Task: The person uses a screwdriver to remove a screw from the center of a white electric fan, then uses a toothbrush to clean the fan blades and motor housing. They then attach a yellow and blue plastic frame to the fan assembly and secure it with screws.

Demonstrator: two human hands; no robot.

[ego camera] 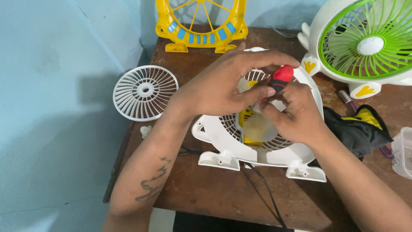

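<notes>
The white fan housing (pixel 257 150) is lying flat on the brown surface (pixel 206 193), its two feet pointing toward the near edge. Its ribbed grille is showing a yellow motor part and a translucent blade at the centre. A black cord is trailing from its base. The red-and-black screwdriver handle (pixel 280 78) is standing above the hub, gripped between fingers.

Screwdriver (pixel 280 80) shaft and fan housing (pixel 257 150) centre behind both hands.
</notes>
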